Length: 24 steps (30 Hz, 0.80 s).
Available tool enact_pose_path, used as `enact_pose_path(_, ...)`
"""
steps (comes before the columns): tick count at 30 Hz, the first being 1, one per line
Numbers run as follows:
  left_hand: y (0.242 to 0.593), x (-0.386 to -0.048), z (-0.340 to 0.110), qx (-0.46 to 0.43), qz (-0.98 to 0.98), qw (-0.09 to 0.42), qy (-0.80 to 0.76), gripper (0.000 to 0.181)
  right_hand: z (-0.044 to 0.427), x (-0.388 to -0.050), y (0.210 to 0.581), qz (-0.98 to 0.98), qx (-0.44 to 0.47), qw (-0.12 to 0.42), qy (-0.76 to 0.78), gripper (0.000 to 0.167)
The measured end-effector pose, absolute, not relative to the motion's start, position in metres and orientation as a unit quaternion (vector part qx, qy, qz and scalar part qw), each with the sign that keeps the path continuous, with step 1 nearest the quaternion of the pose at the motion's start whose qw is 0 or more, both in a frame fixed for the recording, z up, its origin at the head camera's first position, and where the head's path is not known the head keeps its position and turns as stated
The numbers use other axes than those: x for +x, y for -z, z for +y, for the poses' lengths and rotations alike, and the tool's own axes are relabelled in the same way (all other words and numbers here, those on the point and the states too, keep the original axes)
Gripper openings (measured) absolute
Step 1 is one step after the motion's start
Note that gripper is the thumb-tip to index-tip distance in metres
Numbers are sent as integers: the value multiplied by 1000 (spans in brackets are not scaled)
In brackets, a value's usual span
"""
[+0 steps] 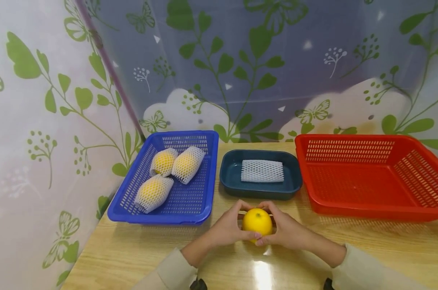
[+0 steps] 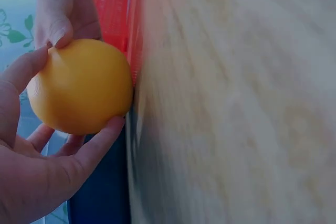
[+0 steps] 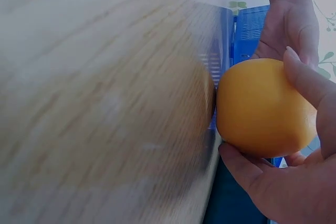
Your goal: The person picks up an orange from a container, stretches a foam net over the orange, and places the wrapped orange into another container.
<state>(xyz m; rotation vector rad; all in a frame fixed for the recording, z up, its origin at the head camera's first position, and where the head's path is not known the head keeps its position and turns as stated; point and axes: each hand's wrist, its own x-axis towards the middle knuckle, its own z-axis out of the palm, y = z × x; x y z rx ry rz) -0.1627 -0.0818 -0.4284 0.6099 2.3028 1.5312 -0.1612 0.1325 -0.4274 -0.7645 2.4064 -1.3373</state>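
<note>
A round yellow orange [image 1: 257,221] sits on the wooden table in front of me, held from both sides. My left hand [image 1: 224,229] curls its thumb and fingers round its left side. My right hand [image 1: 289,231] grips the right side the same way, the two thumbs nearly meeting at the front. In the left wrist view the bare, smooth skin of the orange [image 2: 81,87] shows between the fingers. Just behind the hands, a white foam net sleeve [image 1: 262,171] lies flat in a dark teal tray [image 1: 260,194].
On the left stands a blue basket [image 1: 157,220] with 3 yellow fruits [image 1: 153,194] in white foam nets. A red basket [image 1: 353,185] with nothing visible inside stands on the right, close to the tray. Patterned cloth [image 1: 222,72] hangs behind the table [image 1: 139,257].
</note>
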Motion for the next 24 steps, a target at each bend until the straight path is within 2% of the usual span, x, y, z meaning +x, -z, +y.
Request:
enact_pose_path(7, 430, -165, -79, 240, 789, 181, -536, 59, 137, -156, 426, 839, -271, 139, 451, 82)
enact_pose_path(14, 432, -164, -78, 260, 797, 177, -516, 58, 143, -155, 426, 834, -268, 149, 458, 84)
enact_pose_path(24, 430, -164, -75, 254, 813, 177, -493, 61, 164, -167, 392, 826, -284, 204, 443, 93)
